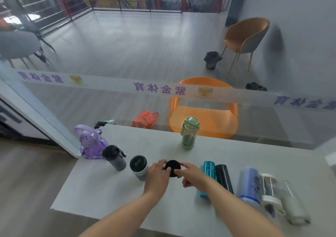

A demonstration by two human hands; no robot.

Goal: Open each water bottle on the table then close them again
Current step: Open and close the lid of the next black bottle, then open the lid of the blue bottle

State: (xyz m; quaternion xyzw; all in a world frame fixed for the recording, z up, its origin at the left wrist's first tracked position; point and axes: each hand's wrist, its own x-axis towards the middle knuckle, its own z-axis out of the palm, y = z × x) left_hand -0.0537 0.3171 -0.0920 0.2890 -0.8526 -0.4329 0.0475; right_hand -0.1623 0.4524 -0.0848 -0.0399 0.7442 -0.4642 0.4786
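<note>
Several water bottles stand on a pale table [112, 191]. At the centre is a bottle with a round black lid [172, 167]; its body is hidden behind my hands. My left hand [157, 177] wraps the bottle from the left. My right hand [194, 175] has its fingers on the lid's right edge. To the left stand a black-capped jar [139, 167], a dark grey tumbler [114, 157] and a purple cat-shaped bottle [91, 142]. A green bottle [190, 132] stands at the back. On the right are teal [207, 176], black [224, 178], blue [250, 185] and clear [271, 193] bottles.
A glass partition with a printed white band runs just behind the table's far edge. Beyond it are an orange chair [203, 109], an orange bag [145, 119], a tan chair [247, 36] and a small bin [211, 59]. A white frosted bottle [294, 206] stands at the far right.
</note>
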